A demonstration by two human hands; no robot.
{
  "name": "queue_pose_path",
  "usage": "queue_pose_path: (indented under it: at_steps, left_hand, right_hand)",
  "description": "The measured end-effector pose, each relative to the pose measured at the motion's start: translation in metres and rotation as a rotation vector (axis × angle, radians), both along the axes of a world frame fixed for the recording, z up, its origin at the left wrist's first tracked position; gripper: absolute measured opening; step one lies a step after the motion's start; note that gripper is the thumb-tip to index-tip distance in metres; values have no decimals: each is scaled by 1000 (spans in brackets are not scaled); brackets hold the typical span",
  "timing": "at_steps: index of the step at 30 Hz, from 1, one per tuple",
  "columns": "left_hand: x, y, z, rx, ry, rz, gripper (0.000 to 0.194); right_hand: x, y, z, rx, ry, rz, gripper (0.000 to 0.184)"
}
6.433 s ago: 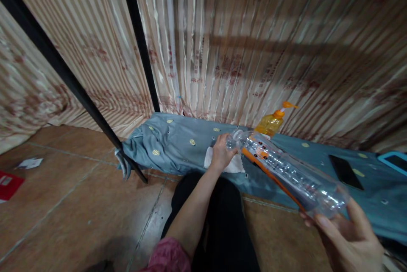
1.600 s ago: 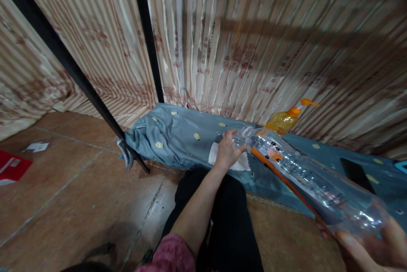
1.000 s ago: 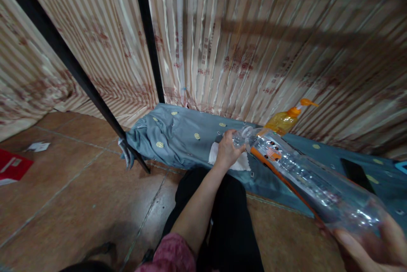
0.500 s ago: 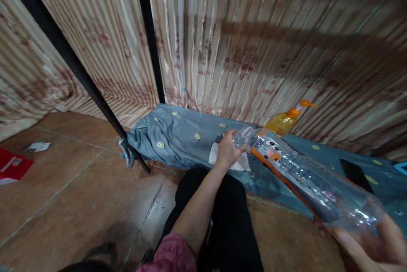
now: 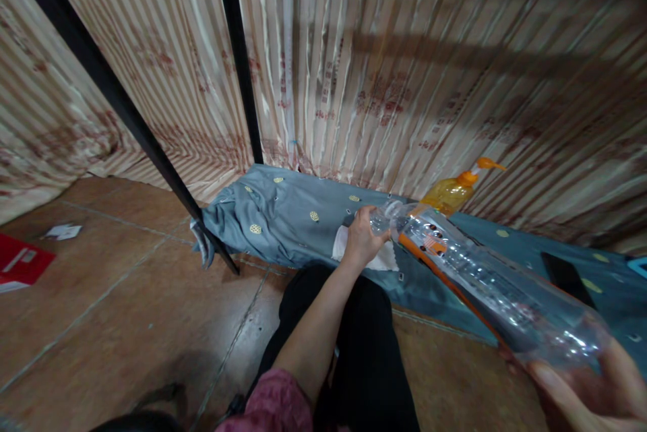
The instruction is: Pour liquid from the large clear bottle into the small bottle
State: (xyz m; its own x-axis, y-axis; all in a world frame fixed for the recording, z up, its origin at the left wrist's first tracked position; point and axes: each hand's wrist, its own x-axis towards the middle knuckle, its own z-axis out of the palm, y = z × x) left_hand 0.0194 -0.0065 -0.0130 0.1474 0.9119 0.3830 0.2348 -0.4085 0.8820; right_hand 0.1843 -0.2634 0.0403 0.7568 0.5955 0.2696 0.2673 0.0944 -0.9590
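A long clear plastic bottle (image 5: 485, 280) with an orange label strip lies tilted between my hands, its neck pointing away to the left. My right hand (image 5: 591, 391) is closed round the bottle's base at the lower right. My left hand (image 5: 361, 236) is closed at the bottle's neck; what its fingers pinch there is hidden. Under that hand a white cloth (image 5: 371, 257) rests on a blue-grey patterned sheet (image 5: 283, 223).
An orange pump bottle (image 5: 452, 191) stands by the striped curtain (image 5: 404, 68). A black phone (image 5: 566, 270) and a teal-edged item (image 5: 637, 263) lie on the sheet at right. Black poles (image 5: 237, 54) slant down at left. Red packaging (image 5: 17, 267) lies on the tiled floor.
Nearly nothing has moved in the last second. Since 6.4 s ago the view has shifted a little and the bottle's base sits lower and further right.
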Motion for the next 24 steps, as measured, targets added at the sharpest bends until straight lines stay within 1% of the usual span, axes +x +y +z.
queue_pose_path:
  at_steps: [5, 7, 10, 17, 21, 24]
  left_hand:
    - [0, 0, 1, -9, -22, 2, 55]
    - [0, 0, 1, -10, -23, 1, 55]
    - [0, 0, 1, -14, -14, 2, 54]
    - [0, 0, -1, 2, -35, 2, 55]
    - [0, 0, -1, 5, -46, -3, 54]
    - [0, 0, -1, 5, -43, 0, 54]
  right_hand:
    - [3, -2, -3, 30, 25, 18, 95]
    - [2, 0, -2, 35, 13, 27, 96]
    - [-1, 2, 1, 19, -7, 1, 98]
    - [-4, 2, 5, -2, 38, -25, 95]
    - [-3, 2, 4, 9, 21, -18, 98]
    - [-1, 0, 1, -3, -7, -15, 95]
